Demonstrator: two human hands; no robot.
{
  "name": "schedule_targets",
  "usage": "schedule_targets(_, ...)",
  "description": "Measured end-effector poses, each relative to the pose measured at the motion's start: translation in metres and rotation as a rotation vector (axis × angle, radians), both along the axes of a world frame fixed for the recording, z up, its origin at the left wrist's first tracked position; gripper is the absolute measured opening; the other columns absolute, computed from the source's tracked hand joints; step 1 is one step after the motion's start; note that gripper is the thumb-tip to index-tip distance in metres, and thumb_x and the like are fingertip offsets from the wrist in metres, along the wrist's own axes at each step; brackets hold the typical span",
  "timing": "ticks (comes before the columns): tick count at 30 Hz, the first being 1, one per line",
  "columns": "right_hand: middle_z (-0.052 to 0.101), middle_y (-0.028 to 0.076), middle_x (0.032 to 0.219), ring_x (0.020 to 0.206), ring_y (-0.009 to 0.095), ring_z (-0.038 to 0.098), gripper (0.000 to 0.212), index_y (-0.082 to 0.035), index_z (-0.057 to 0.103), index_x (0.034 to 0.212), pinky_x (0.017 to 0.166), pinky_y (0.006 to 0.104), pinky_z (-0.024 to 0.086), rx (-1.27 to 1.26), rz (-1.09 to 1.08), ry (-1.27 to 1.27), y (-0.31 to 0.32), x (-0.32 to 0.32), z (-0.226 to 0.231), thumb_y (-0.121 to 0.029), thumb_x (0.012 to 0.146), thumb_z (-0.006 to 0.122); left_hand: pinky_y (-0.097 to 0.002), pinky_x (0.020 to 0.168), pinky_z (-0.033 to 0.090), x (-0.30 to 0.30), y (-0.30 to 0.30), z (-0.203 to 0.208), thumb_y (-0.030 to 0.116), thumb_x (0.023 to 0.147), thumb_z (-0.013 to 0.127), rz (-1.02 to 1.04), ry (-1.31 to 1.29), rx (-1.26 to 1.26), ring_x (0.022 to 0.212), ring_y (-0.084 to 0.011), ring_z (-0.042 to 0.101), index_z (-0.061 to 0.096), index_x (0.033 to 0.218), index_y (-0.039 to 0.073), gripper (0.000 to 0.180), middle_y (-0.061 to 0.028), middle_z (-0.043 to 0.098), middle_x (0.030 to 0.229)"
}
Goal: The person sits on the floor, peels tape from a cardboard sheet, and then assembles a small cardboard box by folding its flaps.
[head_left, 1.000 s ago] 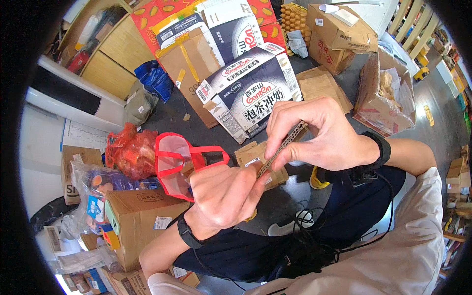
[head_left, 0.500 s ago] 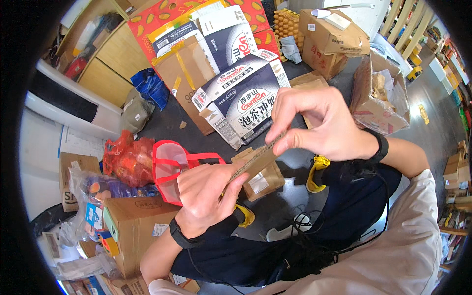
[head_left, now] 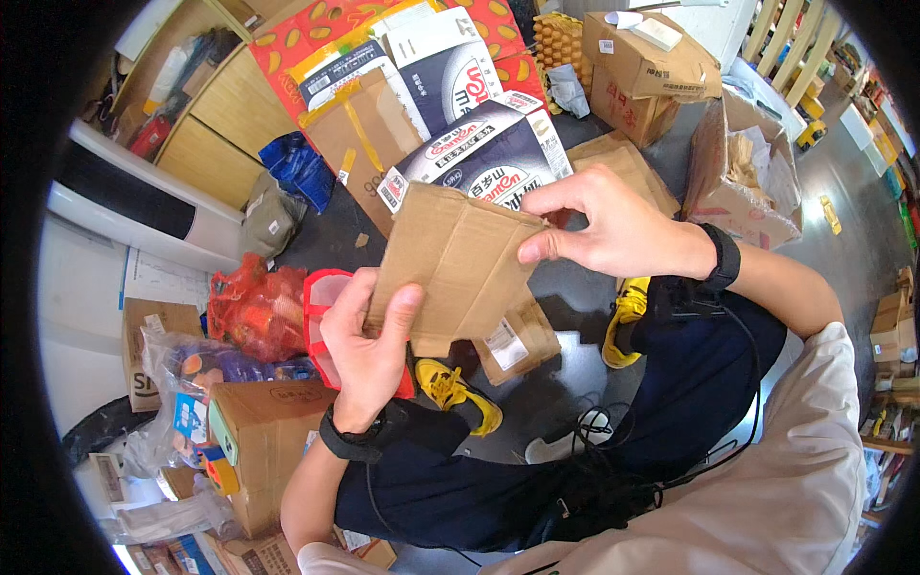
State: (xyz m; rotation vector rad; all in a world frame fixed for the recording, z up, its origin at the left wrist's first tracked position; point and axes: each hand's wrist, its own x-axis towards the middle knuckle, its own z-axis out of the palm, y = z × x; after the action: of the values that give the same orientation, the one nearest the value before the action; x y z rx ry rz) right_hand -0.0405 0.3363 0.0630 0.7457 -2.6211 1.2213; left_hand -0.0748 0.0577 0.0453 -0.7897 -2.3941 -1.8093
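Observation:
Between my two hands is a piece of brown cardboard point(head_left: 455, 264), its broad face tilted up and a crease running across it. My left hand point(head_left: 369, 331) grips its left edge, thumb on the near face. At the upper right corner, my right hand point(head_left: 613, 225) pinches it between thumb and fingers. Beyond it, a dark blue and white flattened carton point(head_left: 470, 149) lies on the floor, partly hidden by the cardboard. Below the held piece lies a smaller brown cardboard piece with a white label point(head_left: 517, 345), between my yellow shoes.
A brown box point(head_left: 268, 431) stands at my left, near a red mesh bag point(head_left: 257, 307). Stacked boxes point(head_left: 647, 57) and an open carton with paper inside point(head_left: 743, 187) are at the far right. More flattened cardboard point(head_left: 359, 125) leans at the back over a red patterned sheet point(head_left: 287, 57).
The cardboard has turned from edge-on to showing its broad face. My left hand has rotated thumb-up and shifted slightly down; my right hand has moved slightly down and left.

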Motion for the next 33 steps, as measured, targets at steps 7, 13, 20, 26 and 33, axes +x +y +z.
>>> schedule_targets(7,0.061,0.016,0.073,0.073,0.037,0.061,0.011,0.000,0.061,0.083,0.066,0.0445,0.047,0.105,0.045,0.281,-0.008,0.002,-0.006,-0.009,0.082,0.066,-0.0240,0.072,0.051,0.004,0.009,0.003,0.005,0.084,0.075,-0.110,0.118,-0.206,0.080,-0.0088,0.064,0.065,0.102,-0.005,0.023,-0.0055,0.071,0.086)
schedule_targets(13,0.059,0.012,0.068,0.062,0.022,0.062,0.024,0.000,0.057,0.082,0.057,0.0373,0.046,-0.138,-0.027,-0.038,-0.017,0.001,0.002,-0.021,0.088,0.068,-0.0239,0.074,0.051,0.004,0.011,0.007,0.009,0.089,0.071,-0.039,-0.116,0.070,0.083,-0.0089,0.063,0.064,0.107,-0.006,0.024,-0.0066,0.070,0.094)
schedule_targets(20,0.061,0.005,0.065,0.062,0.011,0.060,0.035,0.002,0.059,0.077,0.056,0.0259,0.046,-0.327,0.124,-0.248,-0.018,0.003,-0.003,-0.027,0.096,0.062,-0.0266,0.086,0.049,-0.001,0.011,0.002,0.013,0.094,0.064,-0.122,-0.277,0.208,0.098,-0.0119,0.063,0.058,0.118,-0.005,0.030,-0.0096,0.067,0.110)
schedule_targets(26,0.062,0.006,0.066,0.064,0.010,0.059,0.033,0.002,0.062,0.080,0.058,0.0252,0.045,-0.212,0.265,-0.173,-0.015,0.004,0.002,-0.027,0.094,0.064,-0.0297,0.095,0.046,-0.003,0.015,0.001,0.019,0.098,0.058,-0.212,-0.526,0.296,0.108,-0.0149,0.060,0.052,0.125,-0.004,0.036,-0.0102,0.064,0.120)
schedule_targets(33,0.060,0.002,0.064,0.059,0.005,0.052,0.034,0.000,0.064,0.083,0.052,0.0226,0.040,-0.358,0.319,-0.258,-0.025,0.007,-0.007,-0.032,0.086,0.075,-0.0319,0.099,0.044,-0.001,0.017,-0.005,0.027,0.100,0.052,-0.293,-0.684,0.309,0.115,-0.0177,0.058,0.046,0.131,-0.003,0.044,-0.0118,0.059,0.127)
